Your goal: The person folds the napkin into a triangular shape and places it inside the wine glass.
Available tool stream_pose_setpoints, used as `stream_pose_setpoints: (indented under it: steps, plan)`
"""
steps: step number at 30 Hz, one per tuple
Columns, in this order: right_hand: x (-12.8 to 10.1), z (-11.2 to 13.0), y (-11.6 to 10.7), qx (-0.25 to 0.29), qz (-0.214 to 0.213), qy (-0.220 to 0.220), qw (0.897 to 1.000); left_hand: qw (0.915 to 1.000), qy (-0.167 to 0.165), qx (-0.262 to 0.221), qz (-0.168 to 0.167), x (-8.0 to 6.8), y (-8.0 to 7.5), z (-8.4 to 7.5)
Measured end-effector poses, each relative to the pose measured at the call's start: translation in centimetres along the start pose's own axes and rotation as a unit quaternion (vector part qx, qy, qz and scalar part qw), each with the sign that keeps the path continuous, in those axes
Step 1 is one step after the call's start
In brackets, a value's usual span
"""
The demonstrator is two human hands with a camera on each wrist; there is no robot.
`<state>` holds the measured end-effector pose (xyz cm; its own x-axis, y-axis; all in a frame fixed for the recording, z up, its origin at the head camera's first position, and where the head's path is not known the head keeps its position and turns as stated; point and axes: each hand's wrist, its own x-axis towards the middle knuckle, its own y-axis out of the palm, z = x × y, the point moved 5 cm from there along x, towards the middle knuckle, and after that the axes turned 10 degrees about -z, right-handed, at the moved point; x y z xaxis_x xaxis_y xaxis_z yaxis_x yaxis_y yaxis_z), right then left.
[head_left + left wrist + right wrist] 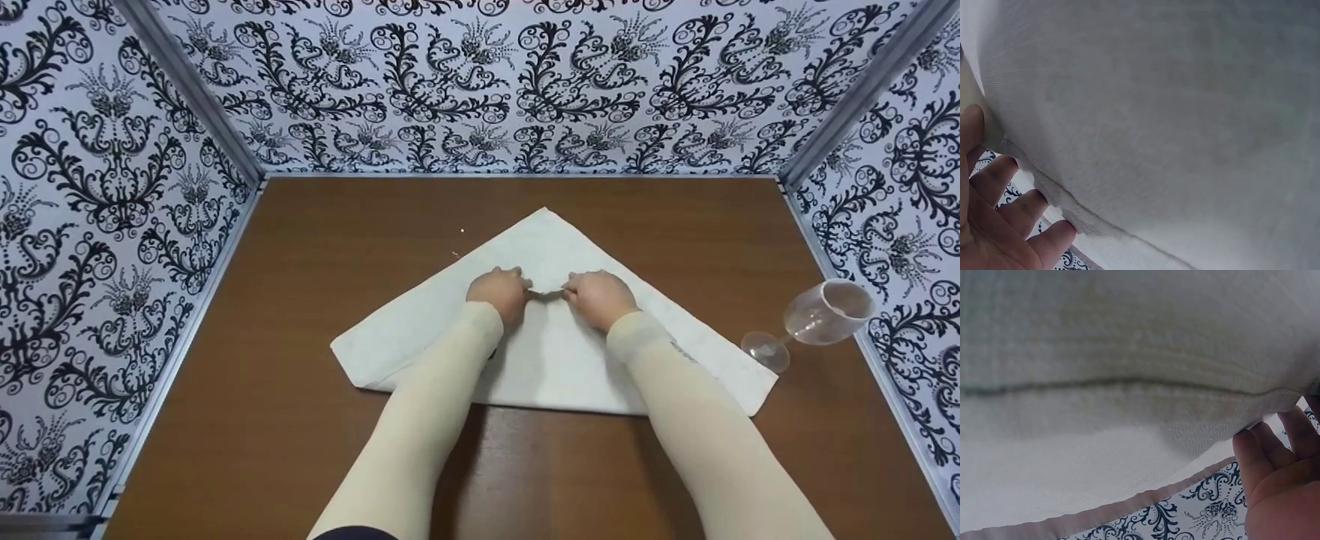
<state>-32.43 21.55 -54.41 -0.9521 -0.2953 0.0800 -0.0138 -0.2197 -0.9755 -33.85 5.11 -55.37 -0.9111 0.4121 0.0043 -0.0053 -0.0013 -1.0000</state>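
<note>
A white cloth (551, 244), folded into a broad triangle-like shape, lies on the brown table with its point toward the back wall. Near its middle, my left hand (499, 292) and right hand (601, 298) pinch an edge of the upper layer, a short gap apart. That edge lifts slightly between them. From the left wrist, the cloth (1151, 112) fills most of the picture, its hem running past the fingers (1022, 211) at lower left. The right wrist view has the hem crossing the cloth (1100, 416) to the fingers (1255, 455) at the right.
A clear wine glass (825, 313) stands at the right, its foot close beside the cloth's right corner. Patterned black-and-white walls (457, 90) with grey metal frame strips border the table (300, 247) at the back and both sides. Tiny white specks lie left of the cloth's peak.
</note>
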Motion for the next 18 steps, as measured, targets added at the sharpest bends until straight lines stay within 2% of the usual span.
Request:
stream_pose_setpoints:
  steps: [5, 12, 15, 18]
  plan:
    - [-0.2, 0.2, 0.1, -0.014, 0.015, 0.001, 1.0, 1.0, -0.008, -0.002, 0.0, -0.4, 0.0, -0.2]
    - [-0.6, 0.5, -0.5, -0.029, 0.006, -0.014, 0.999, 1.0, -0.002, -0.002, 0.008, -1.1, -0.9, -0.4]
    - [-0.4, 0.5, -0.9, -0.022, 0.002, -0.013, 1.0, 0.9996, -0.015, -0.022, 0.007, -1.1, -1.6, -0.2]
    - [0.1, 0.5, -1.1, -0.008, -0.01, -0.002, 1.0, 0.9986, -0.034, -0.039, -0.008, -0.7, -2.1, 0.2]
